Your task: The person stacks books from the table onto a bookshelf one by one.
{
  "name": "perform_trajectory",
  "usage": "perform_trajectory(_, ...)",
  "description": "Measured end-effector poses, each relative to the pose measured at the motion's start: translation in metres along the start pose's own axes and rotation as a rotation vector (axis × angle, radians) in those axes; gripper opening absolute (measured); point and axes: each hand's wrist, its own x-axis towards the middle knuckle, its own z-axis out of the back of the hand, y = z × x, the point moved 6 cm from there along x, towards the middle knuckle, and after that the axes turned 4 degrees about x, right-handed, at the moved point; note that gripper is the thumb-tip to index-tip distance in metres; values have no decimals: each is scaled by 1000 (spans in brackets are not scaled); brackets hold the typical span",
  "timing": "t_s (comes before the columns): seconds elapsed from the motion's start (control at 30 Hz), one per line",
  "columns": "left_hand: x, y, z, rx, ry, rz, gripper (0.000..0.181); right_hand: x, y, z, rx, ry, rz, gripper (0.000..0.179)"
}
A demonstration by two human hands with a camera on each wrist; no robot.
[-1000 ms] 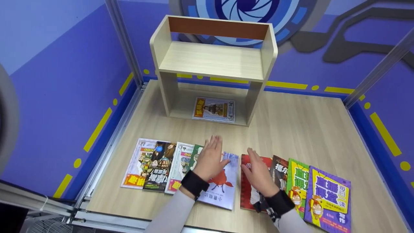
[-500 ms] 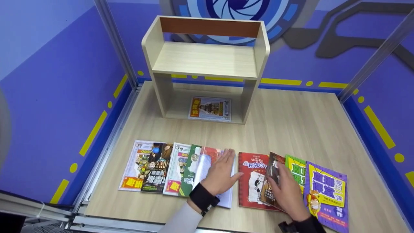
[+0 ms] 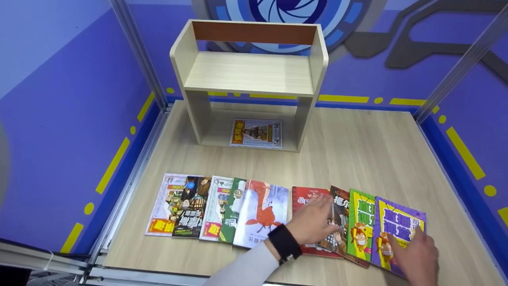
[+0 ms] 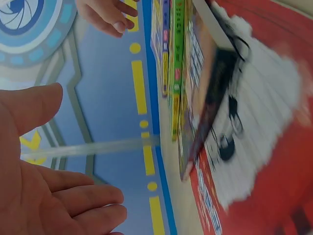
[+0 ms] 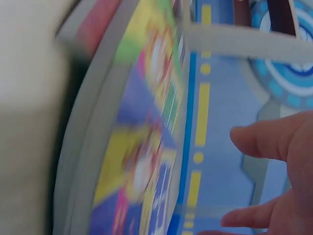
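Note:
My left hand (image 3: 310, 223) hovers over the red book (image 3: 304, 194) and the left edge of the dark brown book (image 3: 340, 212), its fingers loosely extended. In the left wrist view the thumb and fingers of this hand (image 4: 63, 196) are apart and hold nothing. Over the lower right of the purple book (image 3: 397, 218) is my right hand (image 3: 418, 254), thumb and fingers spread. The right wrist view shows that hand (image 5: 274, 186) off the purple cover, which is blurred. Between them lies a green book (image 3: 361, 222), overlapped by the purple one.
Left of the hands, a white book with a red animal (image 3: 264, 210), a green book (image 3: 230, 214) and several comics (image 3: 192, 206) overlap in a row. Behind stands a two-tier wooden bookshelf (image 3: 250, 71), with a comic (image 3: 257, 133) flat on its lower level. Metal rails edge the wooden table (image 3: 357, 147).
My left hand has left the white book and moved right over the red one. My right hand went from the red book to the dark brown one, then right to the purple one.

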Motion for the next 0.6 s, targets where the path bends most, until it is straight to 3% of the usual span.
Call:
perform_trajectory(0.17, 25, -36, -18, 98, 85, -73, 87, 13, -39, 1, -51, 53, -87, 112)
perform_trajectory(0.3, 42, -61, -37, 188, 150, -122, 88, 18, -52, -4, -49, 111, -117, 113)
perform_trajectory(0.43, 56, -76, -57, 238, 205, -180, 88, 21, -56, -7, -76, 125, -127, 107)
perform_trajectory(0.6, 63, -83, -75, 350, 253, -235, 89, 24, -61, -8, -104, 156, -140, 102)
